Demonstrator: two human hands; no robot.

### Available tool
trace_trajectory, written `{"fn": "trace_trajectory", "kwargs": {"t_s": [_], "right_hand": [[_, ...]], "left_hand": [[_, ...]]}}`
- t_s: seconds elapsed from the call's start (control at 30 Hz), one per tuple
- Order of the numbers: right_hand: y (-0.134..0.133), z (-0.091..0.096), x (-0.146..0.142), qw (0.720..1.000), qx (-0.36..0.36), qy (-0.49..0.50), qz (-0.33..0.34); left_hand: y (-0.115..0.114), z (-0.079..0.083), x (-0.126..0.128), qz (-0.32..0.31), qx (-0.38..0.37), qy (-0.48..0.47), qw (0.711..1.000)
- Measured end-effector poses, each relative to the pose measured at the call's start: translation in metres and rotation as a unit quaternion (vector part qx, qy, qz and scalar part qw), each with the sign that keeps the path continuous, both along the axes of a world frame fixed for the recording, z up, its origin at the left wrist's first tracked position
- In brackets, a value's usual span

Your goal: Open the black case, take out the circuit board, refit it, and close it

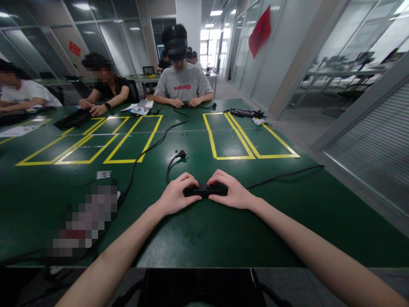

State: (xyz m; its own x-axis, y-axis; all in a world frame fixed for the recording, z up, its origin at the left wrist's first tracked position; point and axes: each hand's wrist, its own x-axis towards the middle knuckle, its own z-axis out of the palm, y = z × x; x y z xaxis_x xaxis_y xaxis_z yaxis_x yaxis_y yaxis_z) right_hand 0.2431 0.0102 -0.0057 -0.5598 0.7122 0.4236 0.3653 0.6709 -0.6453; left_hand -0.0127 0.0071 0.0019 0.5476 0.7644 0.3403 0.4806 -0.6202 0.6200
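Both of my hands rest on the green table [198,238] around a small black power adapter [204,190]. My left hand [177,195] curls its fingers over the adapter's left end. My right hand [230,189] wraps the right end the same way. A black cord runs from the left of the adapter in a loop to a plug [181,154] lying just beyond my hands. Another thin black cable [284,175] leads away to the right across the table.
Yellow tape rectangles [246,140] mark the tabletop ahead. A long black cable [150,147] snakes from the far side toward a blurred object [84,221] at my left. Three people sit across and to the left, hands on the table. A black tool [244,112] lies far right.
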Motion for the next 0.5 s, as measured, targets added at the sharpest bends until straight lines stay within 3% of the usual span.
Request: {"fn": "trace_trajectory", "kwargs": {"t_s": [0.2,0.5], "right_hand": [[-0.0009,-0.0048,-0.0011,0.998,0.037,-0.053,-0.007],[-0.0012,-0.0031,-0.0002,0.975,0.171,-0.137,-0.021]], "left_hand": [[-0.0009,0.0010,0.0000,0.003,0.013,0.009,1.000],[0.0002,-0.0043,0.0036,-0.001,0.074,0.040,0.996]]}}
